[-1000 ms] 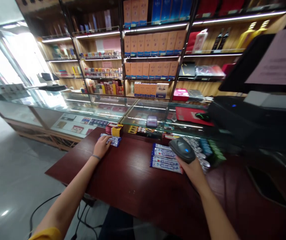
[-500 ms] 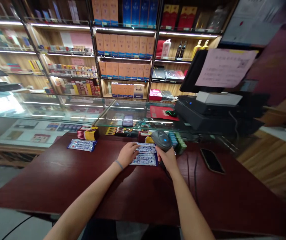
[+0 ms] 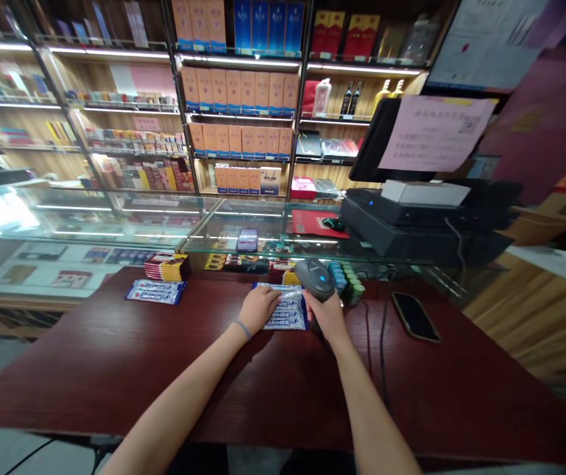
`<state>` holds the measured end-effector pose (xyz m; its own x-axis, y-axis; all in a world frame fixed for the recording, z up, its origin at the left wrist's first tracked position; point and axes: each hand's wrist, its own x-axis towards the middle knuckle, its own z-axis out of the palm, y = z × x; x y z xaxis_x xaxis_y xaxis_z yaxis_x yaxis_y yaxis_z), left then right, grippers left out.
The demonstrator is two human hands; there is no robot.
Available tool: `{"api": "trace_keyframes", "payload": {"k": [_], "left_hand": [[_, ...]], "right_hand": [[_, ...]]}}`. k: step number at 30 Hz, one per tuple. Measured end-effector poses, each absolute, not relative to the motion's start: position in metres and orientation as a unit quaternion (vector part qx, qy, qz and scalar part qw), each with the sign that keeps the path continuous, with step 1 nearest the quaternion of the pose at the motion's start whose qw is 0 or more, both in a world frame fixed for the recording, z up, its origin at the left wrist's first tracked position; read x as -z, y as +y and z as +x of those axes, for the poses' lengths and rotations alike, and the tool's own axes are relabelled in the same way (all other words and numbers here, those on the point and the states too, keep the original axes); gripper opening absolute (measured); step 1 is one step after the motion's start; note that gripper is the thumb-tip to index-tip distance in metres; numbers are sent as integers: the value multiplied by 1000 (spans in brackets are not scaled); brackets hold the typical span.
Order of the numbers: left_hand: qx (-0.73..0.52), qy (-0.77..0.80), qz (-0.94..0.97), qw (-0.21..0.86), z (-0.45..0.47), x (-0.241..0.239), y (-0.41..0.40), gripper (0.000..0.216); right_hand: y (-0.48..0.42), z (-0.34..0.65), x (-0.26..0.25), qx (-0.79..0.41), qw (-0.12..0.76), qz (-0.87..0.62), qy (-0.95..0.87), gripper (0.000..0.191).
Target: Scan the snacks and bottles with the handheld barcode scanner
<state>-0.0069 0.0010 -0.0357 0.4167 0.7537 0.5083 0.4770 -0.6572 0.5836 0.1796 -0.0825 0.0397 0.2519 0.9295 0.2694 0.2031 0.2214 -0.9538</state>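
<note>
In the head view, a row of slim blue-and-white plastic packets [image 3: 287, 318] lies flat on the dark red-brown wooden worktop [image 3: 204, 396]. The left hand [image 3: 260, 307] rests on the row's left part, fingers together; whether they pinch a packet cannot be told. The right hand [image 3: 328, 315], at the row's right edge, is wrapped around a dark grey handheld scanner with a blue light [image 3: 315, 277]. Left of the row lie more blue-and-white packets [image 3: 156, 291]; right of it, well apart, lies a black rectangular phone [image 3: 415, 316]. Small green cylinders [image 3: 353, 282] stand behind the row, to its right.
</note>
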Motion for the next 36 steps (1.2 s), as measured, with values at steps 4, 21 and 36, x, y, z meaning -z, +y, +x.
{"api": "trace_keyframes", "payload": {"k": [4,21,36], "left_hand": [[-523,413,708,234,-29,24,2,23],[-547,473,384,574,-119,25,3,53],[-554,451,365,597,-119,28,5,51]], "right_hand": [[-80,181,-35,-324,583,-532,-521,34],[-83,146,-8,-319,357,-517,-709,58],[-77,150,-2,-306,395,-510,-700,51]]}}
